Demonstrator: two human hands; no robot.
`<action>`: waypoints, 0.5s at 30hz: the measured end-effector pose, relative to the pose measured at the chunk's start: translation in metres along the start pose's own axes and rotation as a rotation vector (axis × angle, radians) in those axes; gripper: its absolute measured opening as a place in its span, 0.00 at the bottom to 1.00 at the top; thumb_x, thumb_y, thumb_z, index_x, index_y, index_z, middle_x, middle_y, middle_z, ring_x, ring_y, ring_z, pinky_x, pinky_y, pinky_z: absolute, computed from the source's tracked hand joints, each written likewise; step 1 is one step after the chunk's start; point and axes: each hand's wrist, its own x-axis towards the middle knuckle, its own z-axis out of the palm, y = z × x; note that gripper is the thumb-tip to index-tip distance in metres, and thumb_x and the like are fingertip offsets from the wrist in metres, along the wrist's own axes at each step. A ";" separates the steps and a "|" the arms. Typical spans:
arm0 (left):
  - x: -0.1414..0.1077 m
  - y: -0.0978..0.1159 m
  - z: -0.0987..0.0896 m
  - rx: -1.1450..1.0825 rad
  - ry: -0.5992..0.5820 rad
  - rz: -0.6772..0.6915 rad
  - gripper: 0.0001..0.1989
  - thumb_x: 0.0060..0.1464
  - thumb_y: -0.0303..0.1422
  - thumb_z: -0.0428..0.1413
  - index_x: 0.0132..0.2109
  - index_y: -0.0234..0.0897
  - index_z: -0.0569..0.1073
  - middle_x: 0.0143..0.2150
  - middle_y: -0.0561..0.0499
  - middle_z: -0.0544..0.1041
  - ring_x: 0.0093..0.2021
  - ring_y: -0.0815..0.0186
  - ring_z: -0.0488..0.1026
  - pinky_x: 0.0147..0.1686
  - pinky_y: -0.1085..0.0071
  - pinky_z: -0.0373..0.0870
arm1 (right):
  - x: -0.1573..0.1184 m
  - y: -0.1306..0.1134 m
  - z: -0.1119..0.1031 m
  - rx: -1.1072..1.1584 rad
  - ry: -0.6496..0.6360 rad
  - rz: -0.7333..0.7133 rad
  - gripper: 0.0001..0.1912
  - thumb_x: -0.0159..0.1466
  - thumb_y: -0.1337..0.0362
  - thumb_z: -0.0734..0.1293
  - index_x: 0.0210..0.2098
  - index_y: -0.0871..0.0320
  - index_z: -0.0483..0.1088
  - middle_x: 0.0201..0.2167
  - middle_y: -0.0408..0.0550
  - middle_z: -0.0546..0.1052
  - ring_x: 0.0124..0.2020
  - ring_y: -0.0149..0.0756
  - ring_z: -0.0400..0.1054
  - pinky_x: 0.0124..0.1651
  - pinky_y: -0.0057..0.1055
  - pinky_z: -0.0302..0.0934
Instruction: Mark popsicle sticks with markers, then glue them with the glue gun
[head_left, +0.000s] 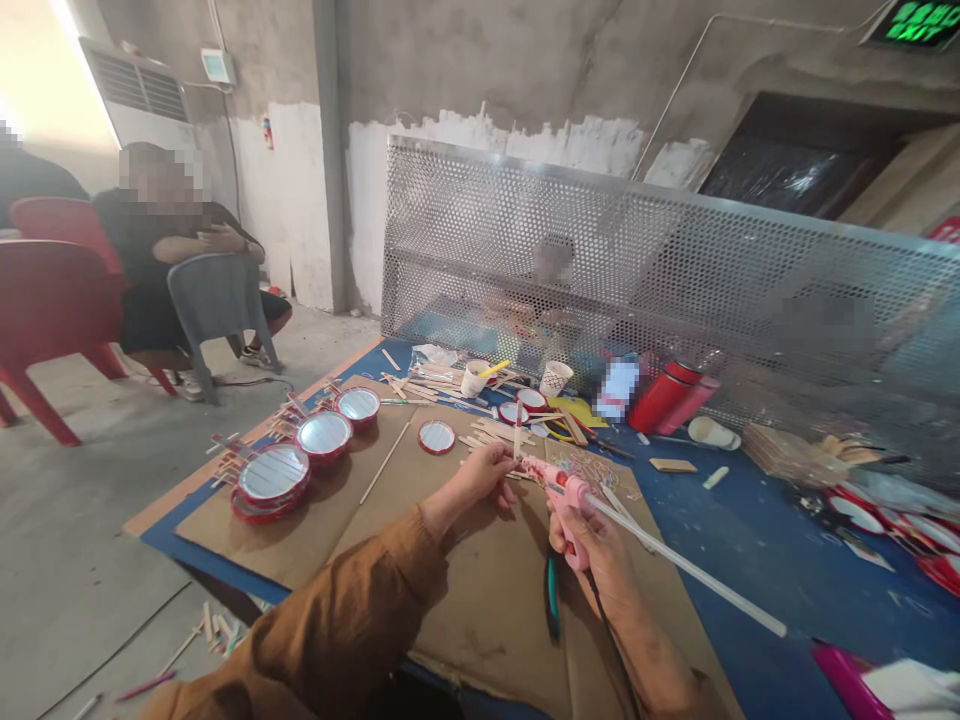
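My left hand pinches a short wooden craft stick that stands upright. A pink hot glue gun is gripped in my right hand, its nozzle close to the fingers of my left hand. From its back end sticks a long, clear glue stick. Both hands are above a brown cardboard sheet. Below the glue gun lies a tool with teal and black handles. Beyond my left hand lies a small red-rimmed disc, and loose craft sticks are spread nearby.
Several red-rimmed round pieces with stick necks line the left side. Paper cups, a red bottle and scattered sticks sit along the back. A perforated metal panel stands behind the blue table. People sit beyond.
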 end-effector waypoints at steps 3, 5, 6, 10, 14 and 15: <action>-0.001 0.002 0.001 0.019 0.005 -0.001 0.04 0.64 0.31 0.52 0.42 0.35 0.66 0.28 0.57 0.72 0.18 0.73 0.73 0.16 0.81 0.66 | 0.001 0.004 -0.002 0.015 -0.014 -0.014 0.27 0.47 0.42 0.79 0.32 0.60 0.77 0.20 0.42 0.70 0.20 0.26 0.61 0.22 0.25 0.52; -0.002 0.003 0.001 0.018 0.010 0.004 0.03 0.64 0.30 0.51 0.43 0.35 0.66 0.28 0.57 0.72 0.18 0.73 0.73 0.16 0.81 0.65 | 0.002 0.007 -0.004 0.010 -0.020 -0.025 0.26 0.49 0.43 0.78 0.33 0.59 0.77 0.20 0.43 0.71 0.20 0.27 0.61 0.22 0.25 0.52; -0.002 0.004 0.001 0.015 0.009 0.006 0.03 0.64 0.30 0.51 0.43 0.35 0.66 0.29 0.57 0.73 0.18 0.73 0.72 0.15 0.81 0.65 | 0.002 0.008 -0.005 0.008 -0.021 -0.028 0.26 0.49 0.43 0.78 0.33 0.59 0.77 0.20 0.43 0.71 0.20 0.28 0.61 0.22 0.26 0.52; -0.003 0.005 0.001 0.016 0.007 0.010 0.06 0.63 0.33 0.53 0.43 0.34 0.67 0.29 0.56 0.74 0.18 0.74 0.72 0.16 0.81 0.65 | 0.003 0.010 -0.007 0.026 -0.028 -0.029 0.25 0.50 0.44 0.79 0.33 0.59 0.77 0.21 0.43 0.71 0.20 0.27 0.61 0.21 0.25 0.51; -0.002 0.004 0.001 0.007 0.009 0.010 0.08 0.63 0.35 0.54 0.43 0.34 0.67 0.27 0.55 0.74 0.18 0.73 0.73 0.16 0.81 0.65 | 0.002 0.009 -0.007 0.015 -0.037 -0.028 0.26 0.50 0.44 0.79 0.33 0.60 0.77 0.20 0.43 0.71 0.20 0.26 0.61 0.22 0.25 0.51; -0.001 0.003 0.001 0.003 0.005 0.009 0.08 0.63 0.35 0.54 0.43 0.34 0.67 0.27 0.55 0.74 0.18 0.73 0.72 0.16 0.81 0.64 | 0.002 0.008 -0.007 0.010 -0.038 -0.026 0.26 0.50 0.44 0.79 0.33 0.60 0.77 0.20 0.43 0.71 0.20 0.27 0.61 0.22 0.25 0.51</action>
